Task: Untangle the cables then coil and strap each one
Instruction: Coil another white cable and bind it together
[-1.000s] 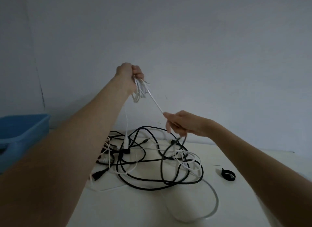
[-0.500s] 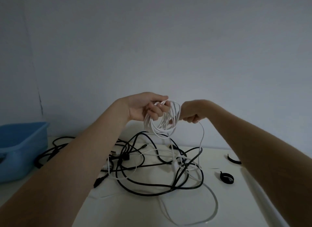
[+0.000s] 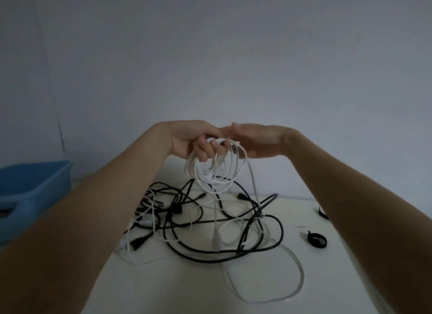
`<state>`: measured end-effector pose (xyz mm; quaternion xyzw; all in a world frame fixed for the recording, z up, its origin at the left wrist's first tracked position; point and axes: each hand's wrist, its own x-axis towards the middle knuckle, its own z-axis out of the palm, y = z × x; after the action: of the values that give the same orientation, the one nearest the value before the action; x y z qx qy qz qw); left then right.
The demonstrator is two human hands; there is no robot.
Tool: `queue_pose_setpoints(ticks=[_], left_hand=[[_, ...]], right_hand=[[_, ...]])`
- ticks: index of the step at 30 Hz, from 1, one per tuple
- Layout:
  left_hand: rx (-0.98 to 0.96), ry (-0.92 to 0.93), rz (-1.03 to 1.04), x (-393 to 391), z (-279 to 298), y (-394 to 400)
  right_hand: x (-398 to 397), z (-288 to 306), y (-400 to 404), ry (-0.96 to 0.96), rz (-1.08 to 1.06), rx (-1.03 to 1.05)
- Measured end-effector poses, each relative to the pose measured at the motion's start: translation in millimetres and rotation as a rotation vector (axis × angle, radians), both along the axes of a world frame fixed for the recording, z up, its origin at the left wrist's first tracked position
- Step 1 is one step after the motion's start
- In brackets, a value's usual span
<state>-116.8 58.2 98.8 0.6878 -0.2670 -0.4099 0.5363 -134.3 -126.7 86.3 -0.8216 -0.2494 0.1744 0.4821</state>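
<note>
Both hands met above the surface (image 3: 292, 278): the left hand (image 3: 194, 140) curled its fingers through the hanging loops of a thin white cable coil (image 3: 216, 166), while the right hand (image 3: 254, 141) lay flat and relaxed against the coil's top, seemingly laying on a fresh turn. Done well, each turn should match the others, with the trailing tail kept free of the black-and-white cable tangle (image 3: 210, 224) directly below. Small black straps (image 3: 316, 239) lay to the right, a blue plastic bin (image 3: 30, 192) far left.
</note>
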Motion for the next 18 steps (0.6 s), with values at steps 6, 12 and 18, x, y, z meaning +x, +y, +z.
queue_pose_setpoints(ticks=[6,12,18], left_hand=[[-0.134,0.174,0.243,10,-11,-5],[-0.334,0.170,0.378,11,-26,-23],[-0.559,0.228,0.623,25,-26,-37]], right_hand=[[-8,15,14,-0.144,-0.352,-0.204],[-12,18,33,-0.292,-0.590,-0.095],[-9,-6,59,-0.809,-0.636,-0.470]])
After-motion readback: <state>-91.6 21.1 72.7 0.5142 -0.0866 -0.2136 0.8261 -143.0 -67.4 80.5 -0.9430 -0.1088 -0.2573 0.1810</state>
